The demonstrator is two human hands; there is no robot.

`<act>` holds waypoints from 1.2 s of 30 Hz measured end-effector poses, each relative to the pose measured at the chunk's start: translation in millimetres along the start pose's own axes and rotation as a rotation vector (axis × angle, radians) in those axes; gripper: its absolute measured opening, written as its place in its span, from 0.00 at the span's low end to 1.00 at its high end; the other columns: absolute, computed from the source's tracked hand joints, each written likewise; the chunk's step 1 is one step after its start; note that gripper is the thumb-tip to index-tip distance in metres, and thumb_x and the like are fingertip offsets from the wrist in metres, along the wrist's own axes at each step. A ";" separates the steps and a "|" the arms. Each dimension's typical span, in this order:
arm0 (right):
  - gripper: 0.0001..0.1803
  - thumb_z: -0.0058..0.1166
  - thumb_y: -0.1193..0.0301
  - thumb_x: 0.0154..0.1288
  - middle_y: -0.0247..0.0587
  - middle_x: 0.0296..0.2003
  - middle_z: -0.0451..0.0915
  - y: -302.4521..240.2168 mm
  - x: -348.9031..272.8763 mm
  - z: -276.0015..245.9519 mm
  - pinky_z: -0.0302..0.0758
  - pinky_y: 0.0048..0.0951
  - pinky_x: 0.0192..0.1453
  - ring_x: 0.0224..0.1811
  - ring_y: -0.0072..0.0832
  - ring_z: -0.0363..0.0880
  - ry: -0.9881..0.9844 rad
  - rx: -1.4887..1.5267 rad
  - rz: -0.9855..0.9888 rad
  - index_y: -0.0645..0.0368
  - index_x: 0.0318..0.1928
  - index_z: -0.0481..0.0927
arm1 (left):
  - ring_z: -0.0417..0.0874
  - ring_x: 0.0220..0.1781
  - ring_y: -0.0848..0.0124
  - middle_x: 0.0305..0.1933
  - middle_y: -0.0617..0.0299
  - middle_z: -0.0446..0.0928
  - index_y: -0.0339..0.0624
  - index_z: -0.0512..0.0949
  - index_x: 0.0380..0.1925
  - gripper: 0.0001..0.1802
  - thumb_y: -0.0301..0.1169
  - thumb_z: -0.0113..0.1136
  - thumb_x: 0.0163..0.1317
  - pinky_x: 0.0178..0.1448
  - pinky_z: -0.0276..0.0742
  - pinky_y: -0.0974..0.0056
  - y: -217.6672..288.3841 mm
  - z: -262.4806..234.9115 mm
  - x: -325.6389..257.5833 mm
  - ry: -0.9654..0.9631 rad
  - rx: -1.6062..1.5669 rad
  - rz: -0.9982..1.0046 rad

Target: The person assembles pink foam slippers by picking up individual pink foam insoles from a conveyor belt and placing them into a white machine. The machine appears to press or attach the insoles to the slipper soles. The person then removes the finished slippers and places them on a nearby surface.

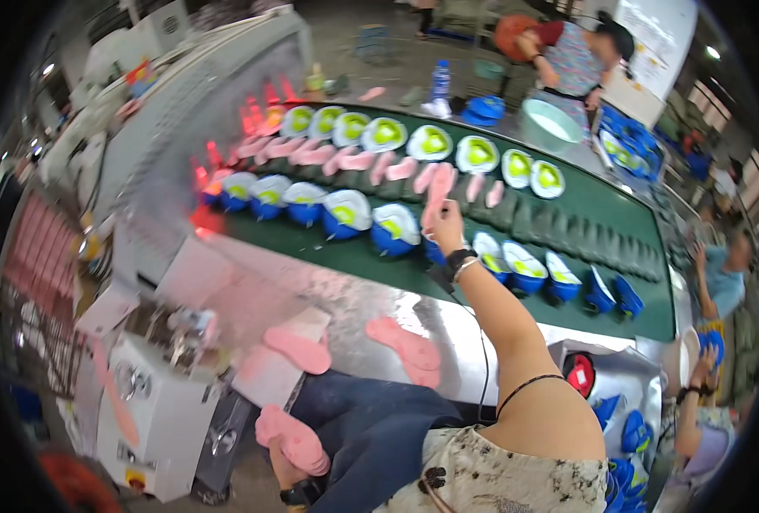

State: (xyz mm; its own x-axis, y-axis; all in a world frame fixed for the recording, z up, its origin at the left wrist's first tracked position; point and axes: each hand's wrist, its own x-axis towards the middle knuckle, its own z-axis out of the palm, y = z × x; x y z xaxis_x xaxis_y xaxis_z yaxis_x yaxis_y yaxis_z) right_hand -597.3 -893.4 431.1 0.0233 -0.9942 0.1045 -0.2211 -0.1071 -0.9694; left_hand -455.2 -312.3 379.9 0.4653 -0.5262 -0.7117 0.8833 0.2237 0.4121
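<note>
My right hand [445,226] reaches out over the green conveyor belt [311,250], its fingers closed on the near end of a pink insole [438,185]. The insole points away from me, above a middle row of dark shoe-shaped pieces [559,224]. Several pink insoles [355,161] lie along the left part of that row. Low and close to my lap, my left hand [287,468] grips a stack of pink insoles [292,438]; part of its fingers is hidden under the stack. Blue-and-white shoe uppers [346,215] line the belt's near side, and white-and-lime ones [431,142] the far side.
Loose pink insoles [405,344] lie on the metal table [461,329] before me. Red light glows at a machine [153,162] on the left. A bin [649,363] with blue uppers stands right. Across the belt a person [572,64] works near a pale green basin [552,122].
</note>
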 end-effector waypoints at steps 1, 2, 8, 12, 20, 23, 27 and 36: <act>0.16 0.51 0.62 0.65 0.49 0.27 0.80 15.1 20.3 -46.8 0.75 0.35 0.20 0.20 0.36 0.81 0.090 -0.165 -0.010 0.57 0.49 0.70 | 0.78 0.50 0.62 0.48 0.57 0.75 0.39 0.68 0.54 0.25 0.39 0.53 0.60 0.56 0.75 0.58 2.6 9.3 -3.6 -0.044 0.004 -0.023; 0.16 0.51 0.62 0.64 0.53 0.30 0.80 35.4 39.9 -98.2 0.75 0.41 0.32 0.30 0.46 0.81 0.243 -0.369 -0.098 0.58 0.47 0.72 | 0.78 0.50 0.62 0.48 0.57 0.75 0.39 0.68 0.55 0.25 0.39 0.53 0.61 0.56 0.75 0.58 2.4 14.4 -1.8 -0.088 0.011 -0.051; 0.18 0.54 0.60 0.60 0.51 0.35 0.83 96.3 85.9 -256.1 0.76 0.39 0.45 0.40 0.47 0.81 0.197 -0.882 0.072 0.63 0.39 0.79 | 0.79 0.46 0.61 0.46 0.56 0.75 0.40 0.67 0.54 0.27 0.42 0.54 0.57 0.50 0.78 0.57 0.8 35.0 11.8 -0.033 0.100 0.008; 0.24 0.53 0.74 0.46 0.56 0.34 0.82 122.5 90.8 -214.2 0.76 0.36 0.45 0.37 0.47 0.81 0.362 -0.749 -0.345 0.64 0.49 0.78 | 0.79 0.47 0.61 0.46 0.56 0.75 0.39 0.66 0.55 0.27 0.39 0.55 0.57 0.51 0.78 0.57 0.7 63.7 2.7 -0.052 0.112 -0.018; 0.14 0.53 0.60 0.63 0.48 0.26 0.78 -38.2 -222.7 49.1 0.73 0.37 0.35 0.28 0.39 0.77 -0.970 -0.044 0.044 0.60 0.33 0.79 | 0.80 0.49 0.58 0.47 0.52 0.77 0.36 0.70 0.53 0.24 0.34 0.58 0.57 0.54 0.76 0.57 -10.4 24.5 14.3 -0.319 0.914 0.699; 0.18 0.52 0.57 0.65 0.47 0.30 0.80 -67.0 -314.9 61.9 0.73 0.38 0.39 0.34 0.36 0.78 -1.405 -0.174 -0.224 0.61 0.33 0.79 | 0.80 0.47 0.56 0.43 0.52 0.79 0.36 0.75 0.47 0.19 0.32 0.58 0.56 0.53 0.76 0.58 15.1 41.4 -7.3 -0.329 1.521 0.919; 0.11 0.55 0.65 0.61 0.44 0.25 0.78 -52.0 -350.8 107.9 0.71 0.32 0.30 0.25 0.30 0.76 -1.228 -0.021 -0.110 0.61 0.34 0.77 | 0.80 0.47 0.57 0.41 0.54 0.79 0.36 0.74 0.48 0.18 0.34 0.53 0.61 0.53 0.77 0.56 8.9 30.6 -20.9 -0.016 0.932 0.620; 0.26 0.60 0.67 0.58 0.49 0.34 0.82 -73.5 -300.9 274.5 0.78 0.30 0.41 0.36 0.34 0.83 -0.986 -0.025 -0.102 0.67 0.54 0.70 | 0.80 0.48 0.55 0.43 0.53 0.76 0.35 0.68 0.54 0.28 0.46 0.46 0.62 0.54 0.77 0.52 13.0 7.6 -50.8 -0.032 -0.133 0.054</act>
State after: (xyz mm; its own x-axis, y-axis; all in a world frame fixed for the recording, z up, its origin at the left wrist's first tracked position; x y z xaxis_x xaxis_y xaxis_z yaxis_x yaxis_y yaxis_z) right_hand -320.5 -586.5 409.8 0.8419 -0.5368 -0.0560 -0.1936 -0.2035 -0.9597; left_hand -467.8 -288.9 425.7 0.5123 -0.5359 -0.6711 0.8577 0.3582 0.3687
